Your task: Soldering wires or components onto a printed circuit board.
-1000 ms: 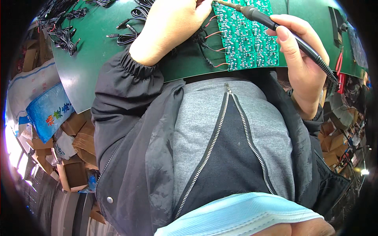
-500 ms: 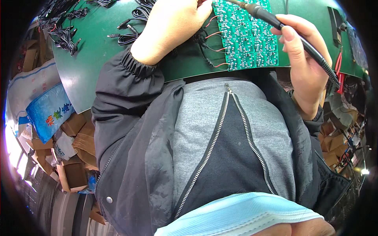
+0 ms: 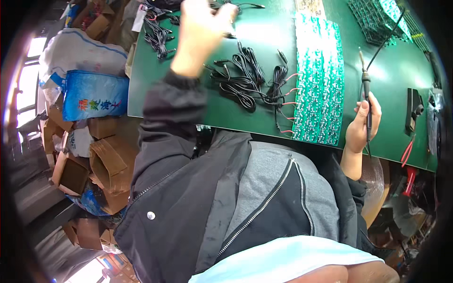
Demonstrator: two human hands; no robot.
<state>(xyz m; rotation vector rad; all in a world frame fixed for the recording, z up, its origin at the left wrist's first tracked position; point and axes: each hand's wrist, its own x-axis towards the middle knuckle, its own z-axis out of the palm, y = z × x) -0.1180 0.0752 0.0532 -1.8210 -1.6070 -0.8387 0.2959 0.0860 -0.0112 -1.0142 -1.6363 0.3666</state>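
Note:
My right hand (image 3: 361, 126) is closed around the black handle of a soldering iron (image 3: 366, 85). Its bare tip points away from me, above the table to the right of the boards. A panel of green circuit boards (image 3: 317, 89) lies on the green table, with red wires along its left edge. Black cables (image 3: 278, 87) run from several of those wires. Beyond a loose pile of black cables (image 3: 243, 78), my left hand (image 3: 200, 26) reaches to the far left, near more cables. Motion smears its fingers, so whether it holds anything is unclear.
More black cable bundles (image 3: 158, 37) lie at the table's far left. Stacked circuit boards (image 3: 373, 23) stand at the far right. A black holder (image 3: 414, 111) sits near the right edge, above red-handled pliers (image 3: 409, 181). Cardboard boxes (image 3: 111, 162) and a blue bag (image 3: 94, 95) crowd the left side.
My left hand has left the boards' edge and swung far left toward the cables. The soldering iron, earlier tilted over the boards, now stands off to their right. The view has shifted too.

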